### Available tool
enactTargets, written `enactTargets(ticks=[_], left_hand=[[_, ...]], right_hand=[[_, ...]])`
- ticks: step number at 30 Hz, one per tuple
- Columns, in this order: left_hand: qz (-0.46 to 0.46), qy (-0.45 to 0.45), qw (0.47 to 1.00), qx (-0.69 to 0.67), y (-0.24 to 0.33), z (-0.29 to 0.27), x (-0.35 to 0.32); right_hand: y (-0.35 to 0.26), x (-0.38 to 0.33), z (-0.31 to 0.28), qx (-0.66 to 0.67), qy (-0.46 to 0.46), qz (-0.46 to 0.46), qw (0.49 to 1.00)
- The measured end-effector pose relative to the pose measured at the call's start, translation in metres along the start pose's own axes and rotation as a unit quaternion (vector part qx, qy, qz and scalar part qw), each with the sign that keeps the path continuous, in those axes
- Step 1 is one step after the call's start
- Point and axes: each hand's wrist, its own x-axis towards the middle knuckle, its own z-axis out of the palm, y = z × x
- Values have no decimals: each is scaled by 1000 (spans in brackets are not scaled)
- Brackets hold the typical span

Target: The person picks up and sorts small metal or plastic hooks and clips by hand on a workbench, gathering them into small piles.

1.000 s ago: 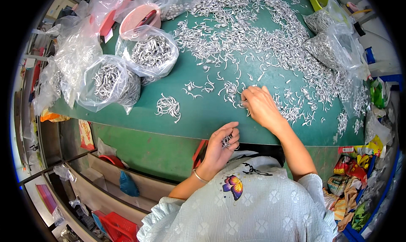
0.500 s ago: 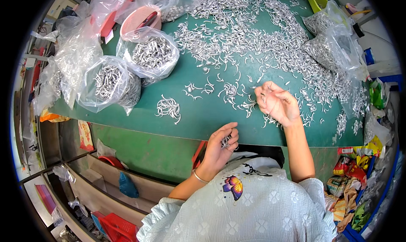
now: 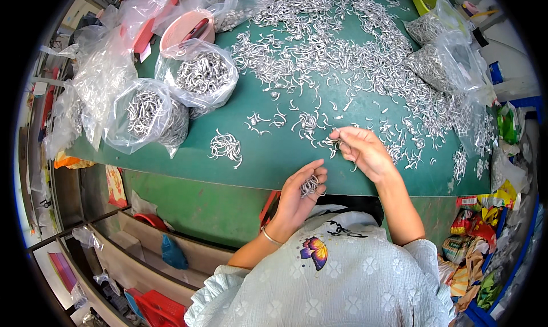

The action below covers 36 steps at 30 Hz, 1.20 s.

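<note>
My left hand is cupped at the table's near edge. Its fingers curl around a small bunch of curved silver metal pieces. Over the table, a little farther and to the right, my right hand has thumb and fingertips pinched together. Thin curved metal pieces show at those fingertips, partly covered by the fingers. A small cluster of the same hook-like pieces lies just beyond, left of my right hand. Farther left sits a separate little heap.
A wide spread of curved metal pieces covers the green table's far side. At left stand two clear bags of pieces and a pink basket. More filled bags lie at right. Below left are wooden compartments.
My right hand has turned from palm-up to a downward pinch and come nearer, toward my left hand. My left hand has opened slightly, showing more of the pieces in it.
</note>
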Motion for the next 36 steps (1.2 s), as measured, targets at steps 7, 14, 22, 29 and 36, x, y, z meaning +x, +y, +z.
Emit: enactTargets(ticks=[7,14,22,29,36], left_hand=[[19,-57,997,-56,-3,1,18],[-12,-80,994,-79,1,-5,18],[-39,-6,996,-81,6,-1,6],[3,-26,995,-97,12,-9,0],[29,22,995,-91,14,-3,3]], right_hand=[[0,-27,40,-472,-30,-203,857],[-13,-8,26,-454,137,-143,869],[16,52,41,-621,54,-254,740],[4,35,24,-541,50,-192,818],[1,31,27,-556,139,-233,786]])
